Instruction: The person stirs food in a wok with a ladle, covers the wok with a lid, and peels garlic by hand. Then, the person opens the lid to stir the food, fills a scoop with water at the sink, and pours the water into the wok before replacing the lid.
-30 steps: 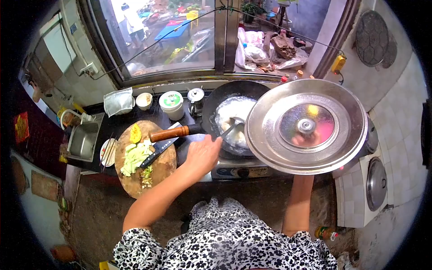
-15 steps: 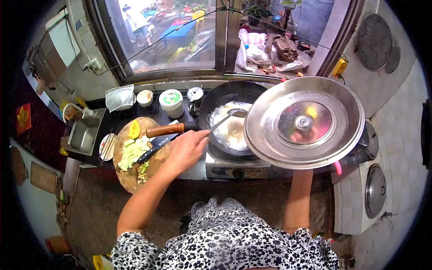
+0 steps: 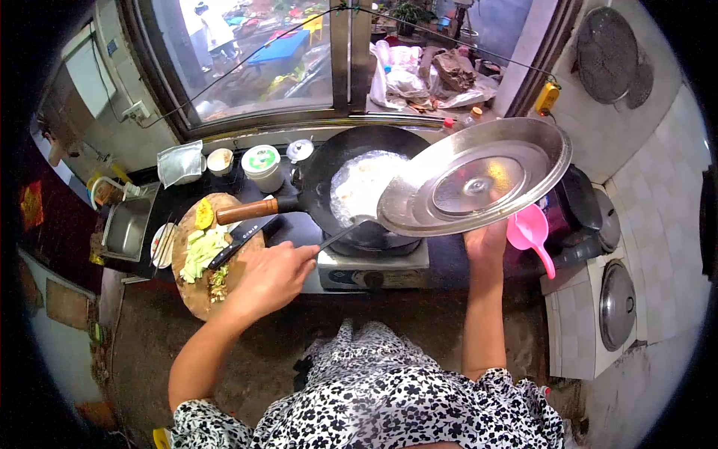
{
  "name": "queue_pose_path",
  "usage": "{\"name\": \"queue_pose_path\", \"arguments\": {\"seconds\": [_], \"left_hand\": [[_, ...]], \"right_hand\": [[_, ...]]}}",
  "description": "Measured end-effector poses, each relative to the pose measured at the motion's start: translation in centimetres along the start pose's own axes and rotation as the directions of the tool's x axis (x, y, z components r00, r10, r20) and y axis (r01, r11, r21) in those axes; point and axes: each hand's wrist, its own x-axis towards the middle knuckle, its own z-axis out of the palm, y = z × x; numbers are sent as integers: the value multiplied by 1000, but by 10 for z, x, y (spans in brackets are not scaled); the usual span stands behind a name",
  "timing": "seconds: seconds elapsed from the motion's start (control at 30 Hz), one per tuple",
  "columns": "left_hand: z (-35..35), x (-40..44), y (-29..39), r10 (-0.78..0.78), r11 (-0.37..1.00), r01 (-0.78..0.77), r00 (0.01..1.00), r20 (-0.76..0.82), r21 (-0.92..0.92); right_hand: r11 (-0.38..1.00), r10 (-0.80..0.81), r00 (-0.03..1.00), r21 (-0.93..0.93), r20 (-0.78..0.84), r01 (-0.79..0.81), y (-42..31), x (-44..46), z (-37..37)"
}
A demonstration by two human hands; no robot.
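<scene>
My left hand (image 3: 279,277) is closed on the handle of a metal ladle (image 3: 345,232), whose bowl is at the near rim of the wok. White, bubbling contents (image 3: 364,183) fill the bottom of the black wok (image 3: 318,176), which sits on a gas stove (image 3: 374,271). A large metal lid (image 3: 479,183) is held tilted over the wok's right side by my right hand (image 3: 486,243), its fingers mostly hidden beneath the lid. Left of the wok, a round cutting board (image 3: 187,288) carries chopped green vegetable (image 3: 200,254), a yellow piece (image 3: 204,215) and a knife (image 3: 239,243).
Beside the lid is a pink scoop (image 3: 529,228). A white tub (image 3: 262,168), a small bowl (image 3: 220,162) and a glass jar (image 3: 299,152) stand behind the board. The sink (image 3: 127,224) is at far left, another lid (image 3: 618,305) at right. A person (image 3: 217,30) shows outside.
The ladle has moved from the middle of the wok to its near rim as my left hand drew back. The lid has tilted more and shifted left, and the pink scoop has come into fuller view.
</scene>
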Motion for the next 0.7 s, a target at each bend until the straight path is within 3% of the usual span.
{"name": "queue_pose_path", "arguments": {"seconds": [0.27,0.4,0.53,0.6,0.7], "left_hand": [[66,67,6,-62,994,46,983,-173,-98],[79,83,-8,-197,945,131,959,-203,-299],[54,58,-21,-172,977,125,941,-292,-173],[21,38,-30,-175,983,158,963,-207,-99],[-26,11,-44,9,1000,-10,977,-213,-1]], "right_hand": [[997,-73,997,-31,5,73,-14,-7,-13],[996,-80,996,-36,28,81,-20,-16,-12],[989,-117,988,-83,101,125,-21,-13,-21],[989,-117,989,-76,91,124,-20,-18,-26],[988,-127,991,-90,-31,124,-20,-21,-28]]}}
